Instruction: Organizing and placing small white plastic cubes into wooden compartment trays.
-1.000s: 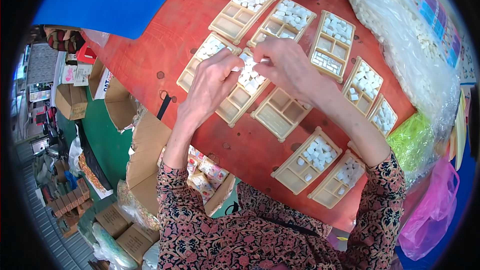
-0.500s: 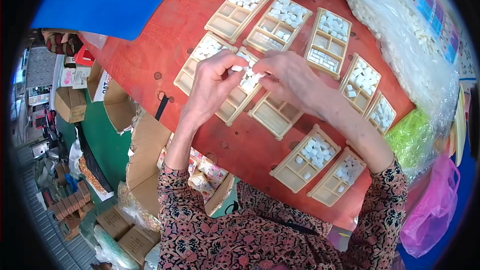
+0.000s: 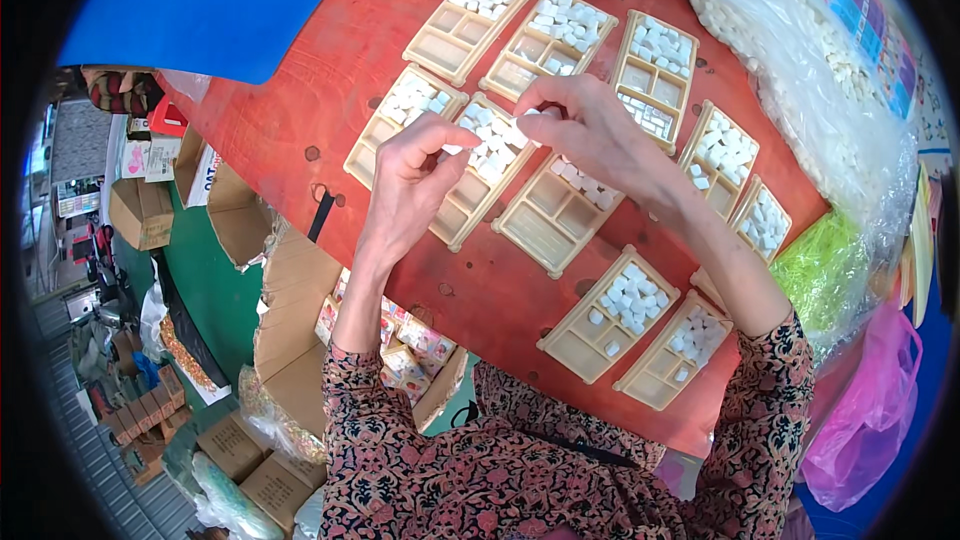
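Over a cream compartment tray (image 3: 466, 202) both my hands are closed in a pinch. My left hand (image 3: 405, 185) holds a small white block (image 3: 453, 149) between thumb and fingertips, near the tray's left side. A second white block (image 3: 531, 113) shows at the fingertips of my right hand (image 3: 590, 135), above the right side. Loose white blocks (image 3: 490, 140) fill that tray's large upper compartment. Partly under my right hand and wrist lies another cream tray (image 3: 545, 228), with white blocks in its upper compartment.
Several similar trays (image 3: 440, 45) with white blocks lie around my hands on the red table (image 3: 300, 130). A large clear bag of white pieces (image 3: 800, 70) lies at the right, above a pink plastic bag (image 3: 865, 410). An open cardboard box (image 3: 290, 325) stands below the table's left edge.
My hands have moved apart. The left shifted slightly left and down, the right slightly up and right, uncovering more of the blocks in the tray between them.
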The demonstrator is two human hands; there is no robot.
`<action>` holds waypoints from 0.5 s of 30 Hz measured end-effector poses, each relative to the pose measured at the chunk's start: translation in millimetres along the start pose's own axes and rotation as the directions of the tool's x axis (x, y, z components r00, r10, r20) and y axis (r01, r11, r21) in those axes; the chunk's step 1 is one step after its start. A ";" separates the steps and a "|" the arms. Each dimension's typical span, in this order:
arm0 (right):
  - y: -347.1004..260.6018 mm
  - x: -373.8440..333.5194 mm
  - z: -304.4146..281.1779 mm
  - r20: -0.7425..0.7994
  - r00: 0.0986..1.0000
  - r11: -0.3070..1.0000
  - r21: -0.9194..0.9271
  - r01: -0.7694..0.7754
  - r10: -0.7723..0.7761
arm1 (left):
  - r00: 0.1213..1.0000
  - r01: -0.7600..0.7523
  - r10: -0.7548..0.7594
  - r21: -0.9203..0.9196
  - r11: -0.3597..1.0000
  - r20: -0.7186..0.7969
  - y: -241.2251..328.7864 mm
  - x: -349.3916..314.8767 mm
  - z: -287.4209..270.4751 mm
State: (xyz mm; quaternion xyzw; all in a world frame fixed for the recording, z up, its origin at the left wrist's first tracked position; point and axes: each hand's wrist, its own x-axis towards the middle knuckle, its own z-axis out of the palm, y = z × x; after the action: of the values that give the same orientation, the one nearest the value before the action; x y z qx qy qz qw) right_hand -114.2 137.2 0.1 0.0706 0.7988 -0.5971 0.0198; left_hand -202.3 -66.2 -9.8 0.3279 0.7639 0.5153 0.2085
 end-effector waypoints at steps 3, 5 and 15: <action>-1.8 -0.5 -0.7 0.003 0.995 0.986 0.136 -0.100 0.101 | 0.995 -0.079 0.075 0.075 0.994 0.064 2.0 -2.3 -0.7; -2.8 -2.5 -0.4 -0.002 0.992 0.980 0.158 -0.124 0.126 | 0.994 -0.091 0.083 0.097 0.991 0.078 2.8 -2.7 1.0; 8.9 -0.9 12.2 -0.043 0.994 0.992 -0.083 0.097 -0.101 | 0.991 -0.041 0.015 0.199 0.979 0.134 14.3 -2.6 5.7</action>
State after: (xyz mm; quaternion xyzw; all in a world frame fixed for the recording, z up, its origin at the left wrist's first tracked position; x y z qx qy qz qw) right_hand -112.7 127.9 -11.8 0.0441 0.8249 -0.5629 -0.0257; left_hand -192.6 -60.7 1.2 0.3913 0.7919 0.4156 0.2169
